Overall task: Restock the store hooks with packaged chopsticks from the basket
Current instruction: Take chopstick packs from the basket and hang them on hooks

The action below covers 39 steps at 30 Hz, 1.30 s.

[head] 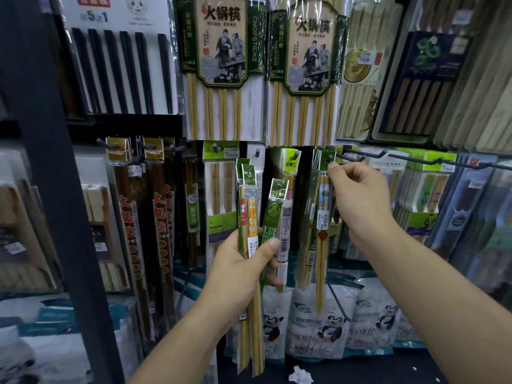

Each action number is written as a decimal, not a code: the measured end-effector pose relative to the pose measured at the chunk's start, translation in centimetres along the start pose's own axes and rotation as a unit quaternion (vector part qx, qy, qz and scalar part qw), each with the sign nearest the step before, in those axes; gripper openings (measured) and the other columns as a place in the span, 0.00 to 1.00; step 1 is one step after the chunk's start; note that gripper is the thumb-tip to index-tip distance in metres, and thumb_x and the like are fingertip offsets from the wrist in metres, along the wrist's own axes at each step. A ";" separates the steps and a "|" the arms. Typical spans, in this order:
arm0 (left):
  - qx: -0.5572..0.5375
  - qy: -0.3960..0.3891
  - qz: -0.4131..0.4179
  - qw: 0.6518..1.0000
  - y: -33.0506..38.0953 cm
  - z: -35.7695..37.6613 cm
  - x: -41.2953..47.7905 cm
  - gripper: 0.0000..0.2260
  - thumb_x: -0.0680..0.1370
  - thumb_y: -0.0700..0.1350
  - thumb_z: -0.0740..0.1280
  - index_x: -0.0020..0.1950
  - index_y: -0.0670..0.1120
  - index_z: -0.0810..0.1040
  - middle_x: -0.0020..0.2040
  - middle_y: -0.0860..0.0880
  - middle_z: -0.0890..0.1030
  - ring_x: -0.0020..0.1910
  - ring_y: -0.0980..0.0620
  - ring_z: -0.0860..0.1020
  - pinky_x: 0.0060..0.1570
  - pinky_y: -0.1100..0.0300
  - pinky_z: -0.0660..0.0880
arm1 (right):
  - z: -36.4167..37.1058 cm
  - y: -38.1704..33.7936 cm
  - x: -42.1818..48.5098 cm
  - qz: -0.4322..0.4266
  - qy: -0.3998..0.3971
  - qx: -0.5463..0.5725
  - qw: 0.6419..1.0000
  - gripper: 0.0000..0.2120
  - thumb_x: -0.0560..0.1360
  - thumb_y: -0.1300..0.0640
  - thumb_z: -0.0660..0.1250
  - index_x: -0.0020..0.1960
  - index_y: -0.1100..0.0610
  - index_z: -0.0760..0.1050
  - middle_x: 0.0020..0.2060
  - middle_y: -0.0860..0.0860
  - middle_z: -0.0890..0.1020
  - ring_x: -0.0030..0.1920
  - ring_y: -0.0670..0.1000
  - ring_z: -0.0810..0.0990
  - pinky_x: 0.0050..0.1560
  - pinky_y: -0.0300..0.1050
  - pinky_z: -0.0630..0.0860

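A bundle (250, 217) of slim clear packs, green headers over pale sticks, stands fanned in the left hand (249, 261), fingers curled round its middle. The right hand (360, 198) pinches 1 matching pack (322, 231) by its header at a hook (331, 157). Hung neighbours (289, 167) crowd its left; black pegs (363, 156) jut out on its right.

Dim store light, cool cast, wide-angle bend.
Glare is seen on the large chopstick packs (257, 101); the left post (52, 167) is left in shadow; edges are curved and softened, centre kept sharp.
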<state>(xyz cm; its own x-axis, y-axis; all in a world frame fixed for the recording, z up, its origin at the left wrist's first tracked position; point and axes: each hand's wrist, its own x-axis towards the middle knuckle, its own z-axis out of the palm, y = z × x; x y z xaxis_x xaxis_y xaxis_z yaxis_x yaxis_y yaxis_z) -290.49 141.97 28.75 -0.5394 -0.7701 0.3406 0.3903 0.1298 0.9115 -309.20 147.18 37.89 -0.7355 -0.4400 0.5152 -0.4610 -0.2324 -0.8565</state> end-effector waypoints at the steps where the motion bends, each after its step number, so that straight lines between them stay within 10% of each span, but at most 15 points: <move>1: 0.000 0.003 0.001 1.000 0.0 0.0 0.0 0.07 0.79 0.43 0.72 0.55 0.46 0.78 0.34 0.52 0.81 0.34 0.53 0.81 0.34 0.56 0.82 | 0.0 0.0 -0.1 0.000 0.002 -0.003 1.000 0.16 0.80 0.50 0.68 0.40 0.61 0.77 0.26 0.46 0.71 0.27 0.43 0.68 0.40 0.40 0.70; 14: -0.023 -0.035 -0.003 0.999 -0.3 0.9 -0.1 0.06 0.71 0.49 0.75 0.47 0.54 0.83 0.41 0.48 0.81 0.41 0.50 0.82 0.42 0.46 0.84 | 1.3 -1.1 -6.6 -0.045 -0.161 0.017 0.986 0.09 0.79 0.51 0.70 0.41 0.49 0.82 0.34 0.51 0.82 0.33 0.41 0.76 0.34 0.32 0.73; 23: 0.114 0.034 0.017 0.993 -0.4 0.0 0.1 0.17 0.69 0.64 0.69 0.47 0.53 0.79 0.40 0.50 0.83 0.40 0.57 0.81 0.42 0.67 0.78 | -0.1 -1.6 -3.7 -0.007 -0.061 0.063 0.996 0.11 0.82 0.53 0.66 0.42 0.49 0.80 0.29 0.43 0.79 0.32 0.41 0.77 0.35 0.37 0.74; 29: 0.035 -0.002 -0.020 0.999 0.1 0.2 0.1 0.14 0.77 0.55 0.69 0.48 0.45 0.72 0.27 0.50 0.71 0.25 0.52 0.70 0.28 0.58 0.73 | -0.7 -1.4 -1.4 0.017 -0.024 0.073 0.997 0.14 0.81 0.52 0.68 0.37 0.50 0.79 0.26 0.42 0.74 0.32 0.45 0.72 0.41 0.45 0.72; 39: -0.055 -0.031 -0.070 0.996 0.2 0.5 0.0 0.06 0.85 0.48 0.61 0.52 0.46 0.69 0.38 0.52 0.75 0.28 0.54 0.69 0.26 0.61 0.66 | -0.3 -1.1 -0.6 0.011 -0.011 0.032 0.999 0.13 0.81 0.52 0.67 0.41 0.58 0.79 0.35 0.54 0.71 0.35 0.49 0.70 0.45 0.42 0.73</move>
<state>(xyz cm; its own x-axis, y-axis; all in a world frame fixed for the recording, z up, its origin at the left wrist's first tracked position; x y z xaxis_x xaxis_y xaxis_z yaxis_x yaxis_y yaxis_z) -290.83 142.29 29.04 -0.6378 -0.7354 0.2290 0.3860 -0.0479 0.9212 -308.39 147.99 38.51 -0.7343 -0.4637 0.4958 -0.4117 -0.2764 -0.8684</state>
